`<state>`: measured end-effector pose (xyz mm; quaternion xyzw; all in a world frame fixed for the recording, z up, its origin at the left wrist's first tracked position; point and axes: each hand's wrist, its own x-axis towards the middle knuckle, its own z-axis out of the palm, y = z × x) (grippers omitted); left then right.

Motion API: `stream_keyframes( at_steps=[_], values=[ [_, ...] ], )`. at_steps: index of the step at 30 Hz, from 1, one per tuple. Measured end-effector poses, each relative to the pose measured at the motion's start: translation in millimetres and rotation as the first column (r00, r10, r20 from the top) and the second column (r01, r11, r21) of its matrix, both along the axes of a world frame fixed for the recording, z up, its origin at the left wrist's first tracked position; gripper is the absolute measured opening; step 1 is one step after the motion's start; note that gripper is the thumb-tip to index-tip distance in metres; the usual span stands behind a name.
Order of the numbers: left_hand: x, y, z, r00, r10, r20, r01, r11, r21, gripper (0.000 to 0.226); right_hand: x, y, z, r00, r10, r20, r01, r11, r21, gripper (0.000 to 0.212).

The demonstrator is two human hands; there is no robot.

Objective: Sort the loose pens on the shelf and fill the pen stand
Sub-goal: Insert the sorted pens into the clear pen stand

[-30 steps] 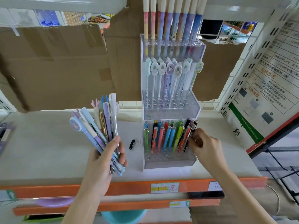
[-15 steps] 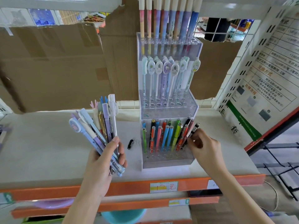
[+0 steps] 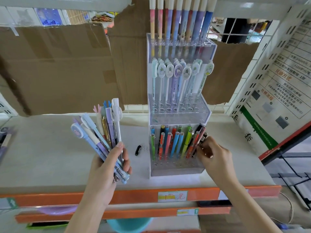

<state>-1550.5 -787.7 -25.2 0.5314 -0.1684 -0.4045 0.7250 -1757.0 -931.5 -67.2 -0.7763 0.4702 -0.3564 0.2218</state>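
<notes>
A clear three-tier pen stand (image 3: 178, 170) stands on the shelf (image 3: 42, 162). Its bottom tier holds several coloured pens (image 3: 175, 145), the middle tier cartoon-topped pens (image 3: 178, 76), the top tier tall pastel pens (image 3: 178, 19). My left hand (image 3: 107, 167) grips a fanned bundle of loose pens (image 3: 102, 133) left of the stand. My right hand (image 3: 213, 155) is at the stand's lower right corner, pinching a dark brown pen (image 3: 204, 140) beside the black and orange pens there.
A small black pen cap (image 3: 138, 150) lies on the shelf between my hands. Brown cardboard (image 3: 55, 68) backs the shelf. An orange shelf edge (image 3: 134, 197) carries a price label (image 3: 172, 196). A printed poster (image 3: 276, 91) hangs on the right; more pens (image 3: 5, 140) lie far left.
My right hand has drawn the dark pen slightly up and to the right at the stand's lower right corner. The left hand and its bundle have stayed put.
</notes>
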Motion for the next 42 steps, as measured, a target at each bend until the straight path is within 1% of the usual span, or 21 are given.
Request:
stream_keyframes(
  at_steps=[5,8,10,12,14,15,17,19,20,21,22,23,24,26,29,32,35,37,39,40,42],
  values=[
    [-0.7,-2.4,-0.5,1.000,-0.001,0.002,0.001,1.000,-0.003,0.014,0.8,-5.7,-1.6,0.998,0.014,-0.066,-0.019,0.997,-0.078,0.024],
    [-0.3,-3.7,-2.0,1.000,0.003,0.004,-0.003,1.000,0.004,0.012,-1.2,-5.4,-2.2,0.997,0.002,-0.076,-0.007,0.998,-0.067,0.030],
    [1.0,-3.8,-3.5,1.000,0.006,0.004,-0.007,1.000,0.008,0.011,-3.8,-2.3,-1.4,0.997,-0.009,-0.080,0.006,0.999,-0.035,0.027],
    [3.1,-3.1,-5.2,1.000,0.008,0.004,-0.008,1.000,0.008,0.011,-6.2,5.3,1.6,0.997,-0.043,-0.057,0.044,0.999,0.003,0.017],
    [6.2,-1.6,-8.3,1.000,0.015,0.008,-0.015,1.000,0.014,0.009,-6.3,19.9,7.4,0.998,-0.070,-0.004,0.069,0.996,-0.050,0.014],
    [8.2,-0.2,-10.7,1.000,0.020,0.010,-0.020,1.000,0.021,0.008,-2.4,30.5,11.7,0.999,-0.038,0.012,0.039,0.994,-0.101,0.012],
    [12.4,3.4,-15.1,1.000,0.025,0.012,-0.026,0.999,0.036,0.008,15.5,55.4,14.3,0.989,0.144,-0.012,-0.144,0.982,-0.123,0.006],
    [17.1,8.0,-19.3,1.000,0.029,0.013,-0.029,0.998,0.055,0.010,46.5,77.5,10.0,0.928,0.366,-0.068,-0.368,0.929,-0.023,0.012],
    [19.2,10.9,-20.5,1.000,0.028,0.011,-0.029,0.998,0.061,0.010,64.9,83.9,6.9,0.886,0.448,-0.118,-0.451,0.892,-0.004,0.010],
    [21.6,13.8,-21.5,1.000,0.029,0.009,-0.030,0.998,0.063,0.010,85.2,86.8,3.9,0.839,0.499,-0.216,-0.513,0.858,-0.008,0.004],
    [23.8,17.0,-21.8,0.999,0.030,0.010,-0.031,0.998,0.064,0.010,106.2,87.6,2.8,0.769,0.541,-0.341,-0.575,0.818,0.000,0.006],
    [26.1,20.2,-21.7,0.999,0.033,0.016,-0.034,0.997,0.065,0.011,127.3,86.5,3.7,0.702,0.566,-0.432,-0.607,0.793,0.051,0.016],
    [28.2,23.5,-20.9,0.999,0.037,0.024,-0.038,0.997,0.068,0.013,146.5,83.1,7.3,0.644,0.559,-0.522,-0.591,0.797,0.124,0.026],
    [33.1,30.9,-19.3,0.998,0.040,0.040,-0.043,0.996,0.077,0.016,177.2,72.6,13.4,0.556,0.487,-0.673,-0.466,0.854,0.233,0.039],
    [41.6,44.2,-16.9,0.999,0.042,0.035,-0.045,0.992,0.114,0.019,205.2,59.1,5.5,0.494,0.358,-0.792,-0.301,0.926,0.230,0.045],
    [48.1,55.2,-16.3,1.000,0.020,0.007,-0.021,0.992,0.121,0.021,213.8,50.5,-2.3,0.398,0.302,-0.866,-0.281,0.939,0.198,0.048],
    [53.0,62.7,-16.5,0.998,0.008,-0.063,-0.003,0.997,0.081,0.020,214.4,45.7,-4.7,0.397,0.293,-0.870,-0.257,0.945,0.201,0.045],
    [56.3,66.2,-18.6,0.993,-0.015,-0.120,0.022,0.998,0.055,0.038,213.9,45.6,-2.7,0.383,0.280,-0.880,-0.242,0.950,0.197,0.047],
    [59.5,68.2,-19.1,0.984,-0.056,-0.169,0.058,0.998,0.007,0.069,214.0,44.8,0.6,0.372,0.270,-0.888,-0.244,0.952,0.187,0.047],
    [61.4,69.4,-19.2,0.979,-0.074,-0.193,0.071,0.997,-0.022,0.078,214.1,44.0,2.2,0.373,0.263,-0.890,-0.252,0.952,0.176,0.046],
    [64.8,70.9,-19.8,0.973,-0.111,-0.203,0.100,0.993,-0.066,0.074,212.9,42.2,5.5,0.370,0.236,-0.899,-0.259,0.955,0.144,0.043]
  ],
)
